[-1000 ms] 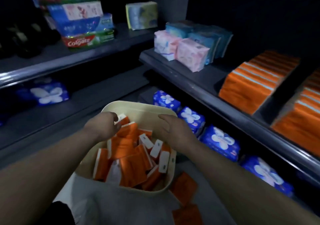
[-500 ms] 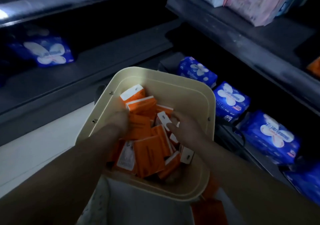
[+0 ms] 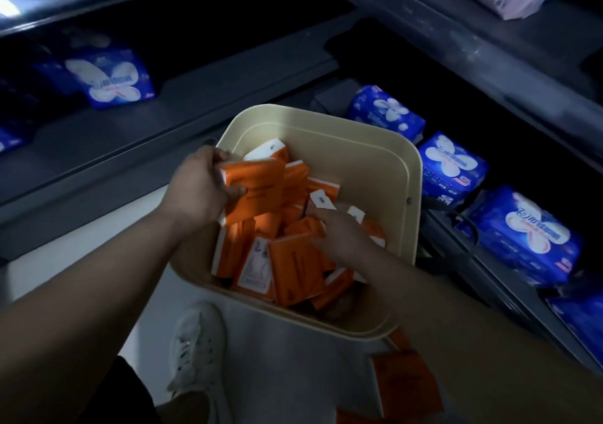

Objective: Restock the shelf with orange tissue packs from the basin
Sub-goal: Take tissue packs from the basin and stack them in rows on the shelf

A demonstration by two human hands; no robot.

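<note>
My left hand (image 3: 202, 191) has thumb and fingers clamped round one orange tissue pack (image 3: 257, 185); just beneath those fingers, more packs (image 3: 293, 267) fill the cream basin (image 3: 342, 149); my right hand (image 3: 342, 239) lies on them, its grip unclear.

Single head-worn wide-angle view, facing steeply down and forward at close range into the cream rounded plastic basin (image 3: 326, 136) of orange tissue packs (image 3: 295, 263), with dark grey metal shelves (image 3: 456, 41) crossing the upper frame and right edge.
</note>
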